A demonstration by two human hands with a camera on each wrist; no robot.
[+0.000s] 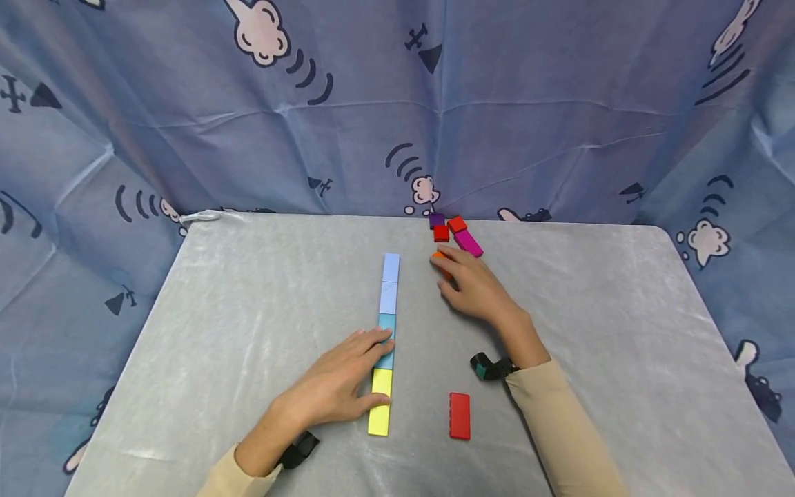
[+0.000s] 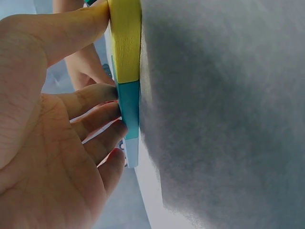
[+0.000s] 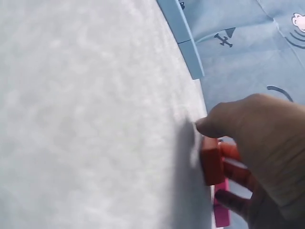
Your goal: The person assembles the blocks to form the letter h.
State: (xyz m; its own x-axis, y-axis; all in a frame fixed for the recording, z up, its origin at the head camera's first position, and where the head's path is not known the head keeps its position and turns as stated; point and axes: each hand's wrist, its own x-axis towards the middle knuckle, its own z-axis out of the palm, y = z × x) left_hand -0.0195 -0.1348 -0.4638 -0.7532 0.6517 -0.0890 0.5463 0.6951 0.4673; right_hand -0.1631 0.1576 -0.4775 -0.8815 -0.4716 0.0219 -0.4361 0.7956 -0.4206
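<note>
A straight row of flat blocks runs away from me: yellow blocks (image 1: 380, 414), teal blocks (image 1: 385, 359) and light blue blocks (image 1: 388, 297). Against its left side rests my left hand (image 1: 332, 379), thumb by the yellow part and extended fingertips on the teal part. The left wrist view shows those fingers along the edge of the teal block (image 2: 128, 109). Farther back, my right hand (image 1: 475, 286) holds an orange block (image 3: 212, 162) between thumb and fingers. The hand covers most of that block in the head view.
Beyond the right hand lie a magenta block (image 1: 468, 243), two red blocks (image 1: 441, 234) and a purple block (image 1: 437, 221), near the table's back edge. A longer red block (image 1: 459, 416) lies near me, right of the row. A patterned blue curtain (image 1: 528, 103) hangs behind the table.
</note>
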